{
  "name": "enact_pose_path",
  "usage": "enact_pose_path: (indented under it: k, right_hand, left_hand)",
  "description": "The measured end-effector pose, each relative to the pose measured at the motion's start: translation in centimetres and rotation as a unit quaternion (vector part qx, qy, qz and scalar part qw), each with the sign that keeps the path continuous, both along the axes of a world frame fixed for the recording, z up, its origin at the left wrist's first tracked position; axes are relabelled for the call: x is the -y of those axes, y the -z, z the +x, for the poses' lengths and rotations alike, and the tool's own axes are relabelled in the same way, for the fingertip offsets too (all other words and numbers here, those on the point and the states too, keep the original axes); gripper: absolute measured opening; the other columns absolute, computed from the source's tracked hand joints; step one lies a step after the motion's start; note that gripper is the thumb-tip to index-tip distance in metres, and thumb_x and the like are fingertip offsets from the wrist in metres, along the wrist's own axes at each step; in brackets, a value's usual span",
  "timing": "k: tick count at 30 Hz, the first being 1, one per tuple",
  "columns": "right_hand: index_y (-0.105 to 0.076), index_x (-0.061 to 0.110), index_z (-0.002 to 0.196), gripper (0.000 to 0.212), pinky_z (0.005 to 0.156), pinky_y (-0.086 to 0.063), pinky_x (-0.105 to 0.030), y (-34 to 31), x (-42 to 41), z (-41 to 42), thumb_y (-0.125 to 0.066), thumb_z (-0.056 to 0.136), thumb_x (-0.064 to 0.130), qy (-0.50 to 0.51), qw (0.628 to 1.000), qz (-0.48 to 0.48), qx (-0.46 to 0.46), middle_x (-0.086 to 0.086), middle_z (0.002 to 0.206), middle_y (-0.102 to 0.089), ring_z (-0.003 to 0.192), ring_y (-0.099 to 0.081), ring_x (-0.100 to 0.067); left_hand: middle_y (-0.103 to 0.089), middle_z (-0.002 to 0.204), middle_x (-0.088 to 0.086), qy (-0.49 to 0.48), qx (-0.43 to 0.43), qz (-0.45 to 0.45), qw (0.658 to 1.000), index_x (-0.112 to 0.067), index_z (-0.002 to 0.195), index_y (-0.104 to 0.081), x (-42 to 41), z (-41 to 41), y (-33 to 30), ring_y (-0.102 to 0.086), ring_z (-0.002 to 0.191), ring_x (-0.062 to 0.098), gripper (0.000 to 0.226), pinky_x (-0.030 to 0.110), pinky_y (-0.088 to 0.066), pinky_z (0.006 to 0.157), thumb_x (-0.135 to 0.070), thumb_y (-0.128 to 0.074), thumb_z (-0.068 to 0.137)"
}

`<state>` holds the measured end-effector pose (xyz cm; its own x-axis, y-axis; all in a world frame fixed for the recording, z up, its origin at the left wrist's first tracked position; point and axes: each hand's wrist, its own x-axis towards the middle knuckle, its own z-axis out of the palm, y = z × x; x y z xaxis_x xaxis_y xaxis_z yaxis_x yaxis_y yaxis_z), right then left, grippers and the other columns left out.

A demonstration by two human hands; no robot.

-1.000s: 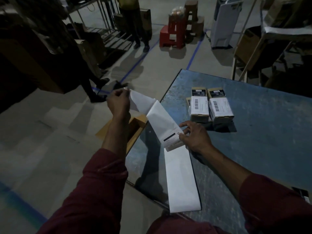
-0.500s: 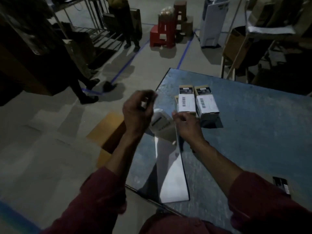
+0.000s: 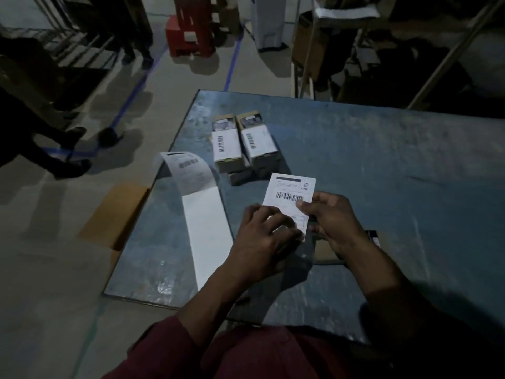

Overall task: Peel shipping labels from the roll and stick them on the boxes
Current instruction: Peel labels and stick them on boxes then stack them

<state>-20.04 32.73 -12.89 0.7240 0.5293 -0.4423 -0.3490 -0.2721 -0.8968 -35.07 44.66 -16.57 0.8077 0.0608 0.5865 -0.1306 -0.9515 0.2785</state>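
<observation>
Blue-grey metal surface (image 3: 382,160), scuffed, dim light. Landmark: pair of boxes (image 3: 243,142) lying side by side toward the surface's far left.

Boxes: each carries a white label with a vertical barcode along its left edge; a dark printed panel at the far end of each, text too blurred to read.

Peeled label (image 3: 293,196): just nearer than the boxes and a little right, held over the surface. White, dark band across its top, a logo box at upper right with a word that cannot be made out, horizontal barcode below, fine print unreadable.

Right hand (image 3: 333,222): grip pinches the label's right edge, thumb on its face.
Left hand (image 3: 262,236): fingers spread flat, pressing the label's lower part.

Strip (image 3: 205,228): left of the boxes, white liner running toward the near edge; far end curls up, showing one printed label with a barcode.

Small dark item (image 3: 373,237) right of the right hand, unidentifiable.
</observation>
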Motion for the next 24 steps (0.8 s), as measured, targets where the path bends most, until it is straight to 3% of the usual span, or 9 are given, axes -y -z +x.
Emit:
enact_pose_path:
  k: [3, 6, 9, 12, 14, 18, 20, 22, 24]
  right_hand:
    - [-0.076, 0.012, 0.107, 0.013, 0.072, -0.06, -0.04, 0.0, 3.2, 0.8, -0.071, 0.096, 0.009, 0.027, 1.0, -0.004, 0.006, -0.007, 0.098, -0.081, 0.083, -0.076, -0.029]
    - [-0.075, 0.012, 0.111, 0.015, 0.075, -0.062, -0.044, -0.7, 6.2, 2.2, -0.071, 0.097, 0.011, 0.044, 0.999, 0.003, 0.003, -0.007, 0.102, -0.081, 0.085, -0.077, -0.028]
    - [-0.073, 0.007, 0.113, 0.017, 0.082, -0.063, -0.047, -1.3, 8.8, 3.4, -0.071, 0.096, 0.009, 0.022, 1.0, 0.01, 0.006, -0.011, 0.105, -0.08, 0.094, -0.078, -0.032]
    - [-0.073, 0.005, 0.115, 0.019, 0.077, -0.063, -0.043, -1.9, 10.4, 3.6, -0.071, 0.096, 0.011, -0.021, 1.0, -0.001, 0.007, -0.012, 0.103, -0.08, 0.094, -0.078, -0.034]
    - [-0.072, 0.005, 0.116, 0.021, 0.077, -0.064, -0.043, -2.0, 11.1, 3.6, -0.071, 0.096, 0.011, -0.042, 0.999, -0.01, 0.001, -0.011, 0.103, -0.08, 0.094, -0.078, -0.032]
    - [-0.072, 0.005, 0.116, 0.021, 0.087, -0.058, -0.052, -1.3, 12.2, 3.7, -0.072, 0.096, 0.011, -0.066, 0.997, -0.029, 0.004, -0.01, 0.104, -0.08, 0.095, -0.078, -0.032]
    - [-0.073, 0.01, 0.115, 0.02, 0.079, -0.059, -0.046, -0.9, 12.7, 3.5, -0.073, 0.096, 0.015, -0.075, 0.996, -0.046, 0.018, -0.007, 0.104, -0.08, 0.09, -0.078, -0.027]
    - [-0.073, 0.015, 0.112, 0.018, 0.061, -0.057, -0.03, -0.7, 13.2, 3.2, -0.075, 0.095, 0.017, -0.079, 0.994, -0.071, 0.04, -0.003, 0.1, -0.081, 0.074, -0.077, -0.017]
    - [-0.071, 0.017, 0.111, 0.019, 0.047, -0.048, -0.018, -0.3, 13.6, 2.8, -0.077, 0.093, 0.017, -0.081, 0.991, -0.091, 0.061, 0.0, 0.094, -0.081, 0.061, -0.073, -0.011]
  left_hand:
    - [-0.069, 0.123, -0.003, 0.067, -0.044, -0.037, 0.996, -0.028, 0.111, -0.079, 2.2, 1.1, -0.7, -0.061, 0.115, 0.03, 0.038, 0.048, -0.041, 0.098, -0.043, -0.084, 0.076]
    - [-0.07, 0.123, -0.003, 0.05, -0.017, -0.205, 0.977, -0.023, 0.111, -0.08, 3.8, 2.2, -2.3, -0.062, 0.117, 0.019, 0.036, 0.036, -0.044, 0.097, -0.044, -0.087, 0.082]
    - [-0.076, 0.108, -0.008, -0.112, -0.037, -0.462, 0.879, -0.022, 0.107, -0.079, 4.7, 3.4, -3.7, -0.071, 0.098, 0.008, 0.021, 0.025, -0.056, 0.078, -0.031, -0.084, 0.09]
    - [-0.08, 0.088, -0.002, -0.138, -0.133, -0.634, 0.749, -0.02, 0.099, -0.08, 5.4, 4.5, -4.3, -0.073, 0.079, 0.011, 0.008, 0.024, -0.051, 0.062, -0.02, -0.081, 0.091]
    - [-0.081, 0.085, 0.004, -0.131, -0.166, -0.679, 0.703, -0.015, 0.096, -0.08, 6.1, 4.5, -4.4, -0.071, 0.072, 0.016, 0.005, 0.031, -0.049, 0.064, -0.014, -0.079, 0.091]
    - [-0.08, 0.085, 0.011, -0.172, -0.173, -0.696, 0.676, -0.006, 0.091, -0.08, 7.7, 4.2, -3.9, -0.071, 0.068, 0.021, 0.005, 0.031, -0.051, 0.062, -0.008, -0.082, 0.087]
    - [-0.08, 0.084, 0.011, -0.193, -0.169, -0.698, 0.669, -0.005, 0.089, -0.08, 8.5, 4.0, -3.5, -0.07, 0.068, 0.024, 0.006, 0.032, -0.053, 0.062, -0.008, -0.084, 0.086]
    - [-0.08, 0.084, 0.011, -0.208, -0.169, -0.695, 0.667, -0.005, 0.087, -0.079, 9.3, 3.9, -2.9, -0.071, 0.07, 0.027, 0.006, 0.034, -0.054, 0.063, -0.008, -0.084, 0.086]
    - [-0.08, 0.083, 0.01, -0.222, -0.168, -0.693, 0.665, -0.004, 0.085, -0.077, 10.0, 3.9, -2.4, -0.073, 0.072, 0.028, 0.006, 0.03, -0.055, 0.061, -0.006, -0.083, 0.086]
